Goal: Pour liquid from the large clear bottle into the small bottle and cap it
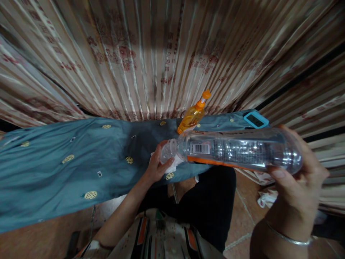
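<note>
My right hand [299, 183] is wrapped round the base of a large clear plastic bottle [237, 149] with a barcode and an orange stripe on its label. The bottle lies nearly level in the air, neck pointing left. At its neck, my left hand [159, 163] is closed on a small clear plastic container [168, 151]. The two mouths meet or nearly meet; I cannot tell if they touch. A piece of white tissue [174, 164] shows below the container. Behind the large bottle stands a bottle of orange-yellow liquid [192, 118] with an orange spout cap.
Blue cloth with a pineapple print [107, 154] covers the long surface before me. A blue-framed device with a dark screen [256, 119] lies at its right end. Patterned curtains [151, 61] hang behind and to the right. Crumpled white paper [267, 198] is on the tiled floor.
</note>
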### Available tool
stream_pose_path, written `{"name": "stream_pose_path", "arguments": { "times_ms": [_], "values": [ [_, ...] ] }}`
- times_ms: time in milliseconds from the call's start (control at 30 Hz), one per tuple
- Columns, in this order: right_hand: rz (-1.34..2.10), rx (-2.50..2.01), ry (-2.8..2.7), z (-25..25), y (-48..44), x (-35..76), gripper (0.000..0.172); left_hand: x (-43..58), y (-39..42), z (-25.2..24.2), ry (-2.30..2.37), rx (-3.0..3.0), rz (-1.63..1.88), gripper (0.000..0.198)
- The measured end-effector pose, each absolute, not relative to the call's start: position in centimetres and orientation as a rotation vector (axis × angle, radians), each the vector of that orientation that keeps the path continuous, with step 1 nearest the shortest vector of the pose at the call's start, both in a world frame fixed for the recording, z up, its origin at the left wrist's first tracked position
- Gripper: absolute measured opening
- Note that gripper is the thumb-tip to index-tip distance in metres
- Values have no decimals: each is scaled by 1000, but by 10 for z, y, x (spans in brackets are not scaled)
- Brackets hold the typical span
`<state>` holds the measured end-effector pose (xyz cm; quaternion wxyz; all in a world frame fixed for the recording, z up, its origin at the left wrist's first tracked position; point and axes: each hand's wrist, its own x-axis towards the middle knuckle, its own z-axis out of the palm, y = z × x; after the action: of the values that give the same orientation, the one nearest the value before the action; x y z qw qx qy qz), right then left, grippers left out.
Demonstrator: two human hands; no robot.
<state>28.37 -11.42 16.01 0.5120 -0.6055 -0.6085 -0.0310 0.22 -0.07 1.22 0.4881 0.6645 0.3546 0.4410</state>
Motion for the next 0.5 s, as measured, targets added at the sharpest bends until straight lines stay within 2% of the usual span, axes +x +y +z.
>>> {"name": "stream_pose_path", "arguments": {
  "times_ms": [167,500],
  "values": [
    [-119,-1399,-1467,157,-111,288,64,2,0,11,859,1643,1070,56],
    [-98,-1426,-1460,163,-112,283,61,2,-1,13,839,1627,1088,56]
  ]
}}
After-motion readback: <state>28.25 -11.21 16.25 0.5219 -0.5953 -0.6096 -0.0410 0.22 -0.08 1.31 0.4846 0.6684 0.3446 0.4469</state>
